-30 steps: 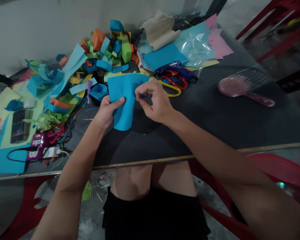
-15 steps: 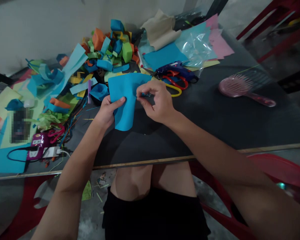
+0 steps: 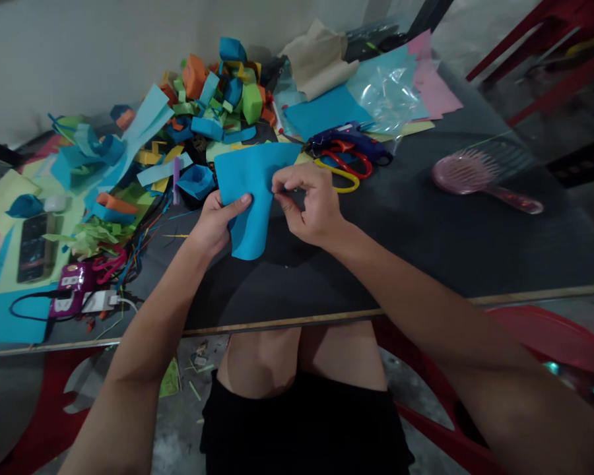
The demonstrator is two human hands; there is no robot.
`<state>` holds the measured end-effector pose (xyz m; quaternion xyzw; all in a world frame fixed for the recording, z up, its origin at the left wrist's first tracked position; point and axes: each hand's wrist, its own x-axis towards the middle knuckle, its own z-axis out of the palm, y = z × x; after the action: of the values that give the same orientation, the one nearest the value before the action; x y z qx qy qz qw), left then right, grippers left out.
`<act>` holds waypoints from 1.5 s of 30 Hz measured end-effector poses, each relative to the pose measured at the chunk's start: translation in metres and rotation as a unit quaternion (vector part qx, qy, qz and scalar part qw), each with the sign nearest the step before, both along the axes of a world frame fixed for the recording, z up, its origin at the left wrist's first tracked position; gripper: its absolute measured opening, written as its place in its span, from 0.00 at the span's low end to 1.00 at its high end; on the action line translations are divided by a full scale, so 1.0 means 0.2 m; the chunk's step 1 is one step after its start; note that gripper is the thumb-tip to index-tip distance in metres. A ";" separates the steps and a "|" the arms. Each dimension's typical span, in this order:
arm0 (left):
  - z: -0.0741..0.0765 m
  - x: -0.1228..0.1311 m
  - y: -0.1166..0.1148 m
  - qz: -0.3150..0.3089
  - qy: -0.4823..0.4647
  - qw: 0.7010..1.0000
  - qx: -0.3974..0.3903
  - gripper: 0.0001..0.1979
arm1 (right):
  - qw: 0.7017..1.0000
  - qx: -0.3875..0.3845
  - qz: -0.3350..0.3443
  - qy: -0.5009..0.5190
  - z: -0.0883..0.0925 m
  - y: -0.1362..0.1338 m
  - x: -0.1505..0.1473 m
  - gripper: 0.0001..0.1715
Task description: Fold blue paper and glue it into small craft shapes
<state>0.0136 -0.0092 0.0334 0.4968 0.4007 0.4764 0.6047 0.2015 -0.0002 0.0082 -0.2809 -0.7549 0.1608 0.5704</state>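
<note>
In front of me a sheet of blue paper (image 3: 250,224) is held up over the dark table, its lower part bent into a curve. My left hand (image 3: 215,221) grips its left side, with the thumb lying flat across the front. Thumb and index finger of my right hand (image 3: 311,201) are pinched together at the paper's right edge; the exact contact is partly hidden by the fingers. Just behind that hand lie yellow-handled scissors (image 3: 349,181), red-handled scissors (image 3: 361,161) and a dark blue glue gun (image 3: 363,142).
A heap of folded coloured paper pieces (image 3: 218,92) stands against the wall. Left are a phone (image 3: 32,247), a purple power socket (image 3: 74,284) with cables and paper scraps. A pink hairbrush (image 3: 462,173) lies right. Plastic wrapping (image 3: 391,92) and pink sheets (image 3: 433,86) lie behind.
The blue paper and both hands have shifted very slightly to the right. My grip on the paper looks the same.
</note>
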 end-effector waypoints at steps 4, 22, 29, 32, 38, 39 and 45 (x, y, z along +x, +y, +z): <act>-0.01 0.00 0.00 -0.007 -0.002 1.000 -0.006 0.20 | 1.000 -0.002 -0.002 -0.009 0.00 -0.01 0.00 0.10; -0.01 0.00 0.01 -0.038 -0.019 0.999 -0.023 0.25 | 0.999 -0.048 -0.020 -0.001 0.03 -0.05 0.02 0.17; 0.00 -0.02 0.03 -0.040 -0.014 0.999 -0.021 0.27 | 0.983 -0.160 -0.031 0.083 0.12 -0.03 0.03 0.34; 0.00 -0.03 0.04 -0.033 -0.008 0.999 -0.008 0.29 | 0.950 -0.273 0.048 0.146 0.12 -0.01 0.03 0.29; -0.01 -0.03 0.05 -0.037 0.021 0.999 0.018 0.30 | 0.875 -0.410 0.080 0.246 0.17 -0.04 0.02 0.27; -0.01 -0.03 0.05 -0.033 0.026 0.999 0.025 0.30 | 0.865 -0.427 0.085 0.251 0.18 -0.04 0.02 0.27; -0.09 -0.07 0.11 0.068 0.022 0.994 0.087 0.27 | 0.794 -0.528 0.170 0.249 0.18 -0.04 0.03 0.23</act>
<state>0.0001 0.0135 0.0156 0.5298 0.4032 0.5384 0.5165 0.2068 -0.0078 0.0446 -0.3558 -0.4198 0.6932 0.4655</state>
